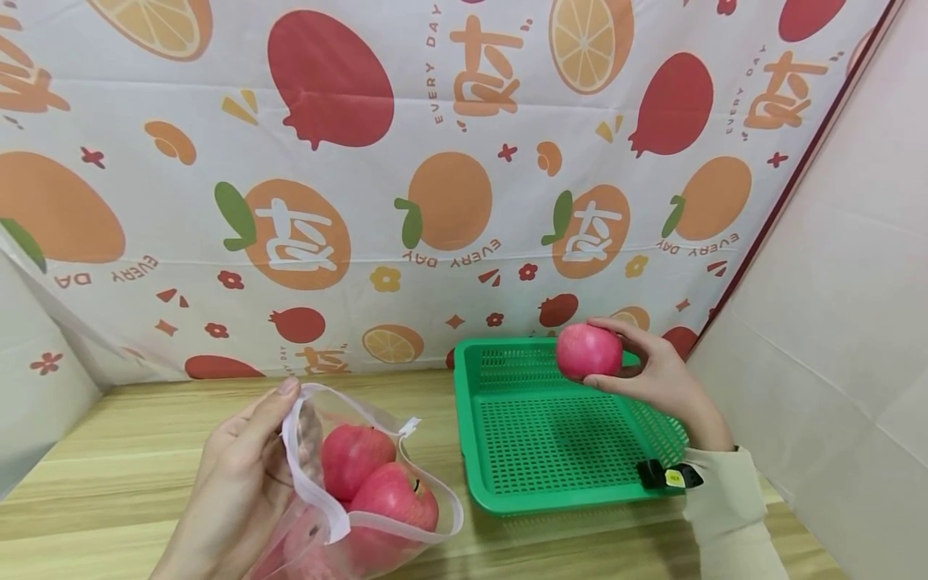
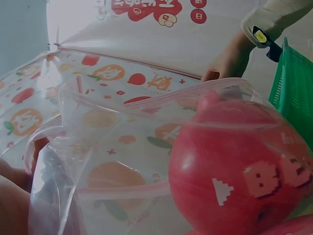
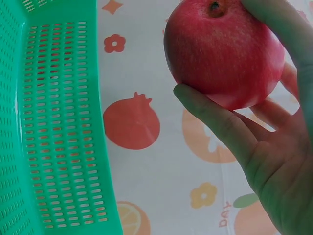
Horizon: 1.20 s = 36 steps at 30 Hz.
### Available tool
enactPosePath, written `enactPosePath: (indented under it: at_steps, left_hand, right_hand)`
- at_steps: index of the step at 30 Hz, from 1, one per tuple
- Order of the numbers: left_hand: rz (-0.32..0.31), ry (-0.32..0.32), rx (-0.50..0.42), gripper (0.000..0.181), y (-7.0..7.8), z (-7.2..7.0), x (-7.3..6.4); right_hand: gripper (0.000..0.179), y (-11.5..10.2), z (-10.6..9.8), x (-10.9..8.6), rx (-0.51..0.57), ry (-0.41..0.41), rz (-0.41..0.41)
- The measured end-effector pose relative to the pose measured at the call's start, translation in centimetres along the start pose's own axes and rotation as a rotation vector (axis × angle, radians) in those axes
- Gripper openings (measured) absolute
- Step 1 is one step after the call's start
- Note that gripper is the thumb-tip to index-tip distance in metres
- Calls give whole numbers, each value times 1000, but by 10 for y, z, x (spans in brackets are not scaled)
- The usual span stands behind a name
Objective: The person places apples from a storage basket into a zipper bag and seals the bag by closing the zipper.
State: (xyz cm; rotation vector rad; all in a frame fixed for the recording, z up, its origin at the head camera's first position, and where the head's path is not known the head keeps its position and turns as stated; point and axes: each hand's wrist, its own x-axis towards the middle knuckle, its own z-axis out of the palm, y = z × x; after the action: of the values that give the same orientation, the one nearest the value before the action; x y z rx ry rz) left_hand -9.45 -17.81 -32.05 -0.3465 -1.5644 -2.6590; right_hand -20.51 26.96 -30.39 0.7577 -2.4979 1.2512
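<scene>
Clearly, the apple [image 1: 590, 352] is in the right hand [image 1: 656, 374], pinched between thumb and fingers, raised over the green basket [image 1: 471, 451] at its far side, toward the right corner. That hold looks shallow, so smooth skin could slip and the fruit might knock the basket's rim. In the right wrist view its hollowed end, dark at the center, points toward the top of the picture; the body is nearly round, with no clear long axis. The basket rests near the desk's [image 1: 145, 451] far edge. By the near edge, the left hand [image 1: 235, 471] pinches the rim of a clear bag [image 1: 312, 490] holding more apples [image 1: 395, 499]; a slackened pinch could let its mouth sag.
</scene>
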Motion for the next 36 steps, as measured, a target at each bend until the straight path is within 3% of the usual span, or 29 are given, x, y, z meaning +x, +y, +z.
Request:
enactPosePath:
  at_steps: [14, 36]
  left_hand:
    - [-29, 10, 2, 34, 1, -1, 1]
    - [-24, -9, -24, 36, -2, -6, 3]
  right_hand:
    - [75, -14, 3, -16, -34, 65, -45]
    - [81, -32, 10, -37, 4, 88, -151]
